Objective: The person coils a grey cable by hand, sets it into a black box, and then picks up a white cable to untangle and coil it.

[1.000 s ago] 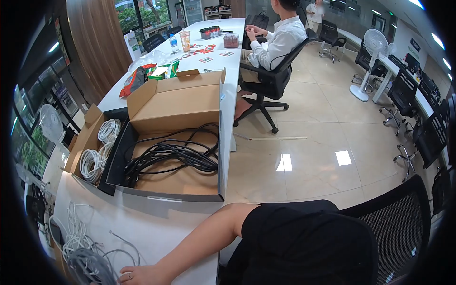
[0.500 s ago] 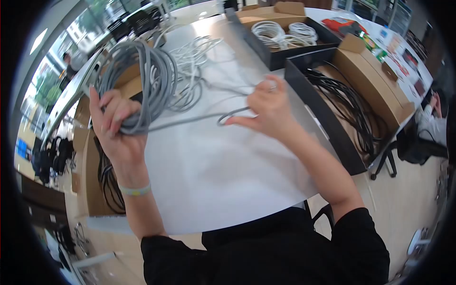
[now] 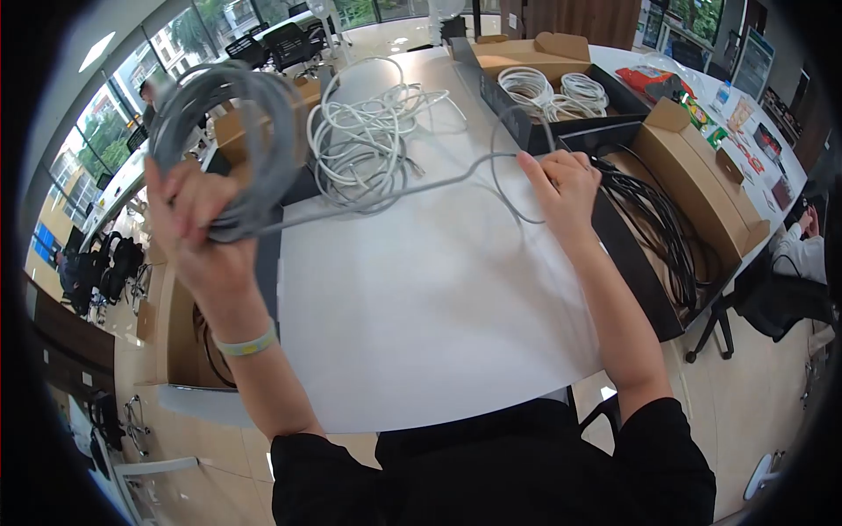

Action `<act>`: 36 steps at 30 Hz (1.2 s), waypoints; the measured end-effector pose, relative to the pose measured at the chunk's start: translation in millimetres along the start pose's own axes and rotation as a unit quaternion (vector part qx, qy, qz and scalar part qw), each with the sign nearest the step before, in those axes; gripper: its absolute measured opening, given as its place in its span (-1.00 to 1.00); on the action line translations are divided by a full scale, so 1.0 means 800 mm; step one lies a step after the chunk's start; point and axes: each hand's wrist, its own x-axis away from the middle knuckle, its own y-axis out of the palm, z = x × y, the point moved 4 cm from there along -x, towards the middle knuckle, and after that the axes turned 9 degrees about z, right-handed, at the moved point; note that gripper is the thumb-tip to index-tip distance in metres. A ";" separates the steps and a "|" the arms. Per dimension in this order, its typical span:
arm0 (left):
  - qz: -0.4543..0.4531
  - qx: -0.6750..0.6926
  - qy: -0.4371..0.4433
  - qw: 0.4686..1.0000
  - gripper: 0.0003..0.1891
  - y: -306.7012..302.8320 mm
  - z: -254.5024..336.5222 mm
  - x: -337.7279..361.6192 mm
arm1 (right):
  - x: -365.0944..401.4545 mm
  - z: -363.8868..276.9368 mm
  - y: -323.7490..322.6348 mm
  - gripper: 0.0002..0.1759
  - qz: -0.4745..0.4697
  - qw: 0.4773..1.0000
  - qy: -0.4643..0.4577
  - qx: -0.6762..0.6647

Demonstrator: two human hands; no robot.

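Note:
A coiled grey cable (image 3: 279, 140) hangs from my left hand (image 3: 206, 219), whose fingers are wrapped round the lower part of the loops; the coil is smeared by motion. From it one strand runs across above the white table (image 3: 421, 333) to my right hand (image 3: 566, 193). That hand is closed on the strand, and a loose loop of it hangs beside the fingers. Behind the strand, a tangled heap of white and grey cables (image 3: 368, 140) lies on the table between my hands.
At right, an open box (image 3: 702, 184) holds black cables (image 3: 658, 228); behind it another box (image 3: 517, 123) holds coiled white cables (image 3: 557, 95). A further box (image 3: 180, 333) stands at left. Packets (image 3: 653, 83) lie at the far right. A person in a white sleeve (image 3: 798, 254) sits there.
My right hand has moved right and drawn out a longer strand from the coil. My left hand with the coil has shifted slightly left. The view has tilted up a little.

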 end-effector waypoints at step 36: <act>0.030 -0.444 -0.238 0.863 -0.58 -0.066 -0.213 0.051 | 0.073 -0.080 0.017 -0.21 -0.164 0.955 -0.144 -0.199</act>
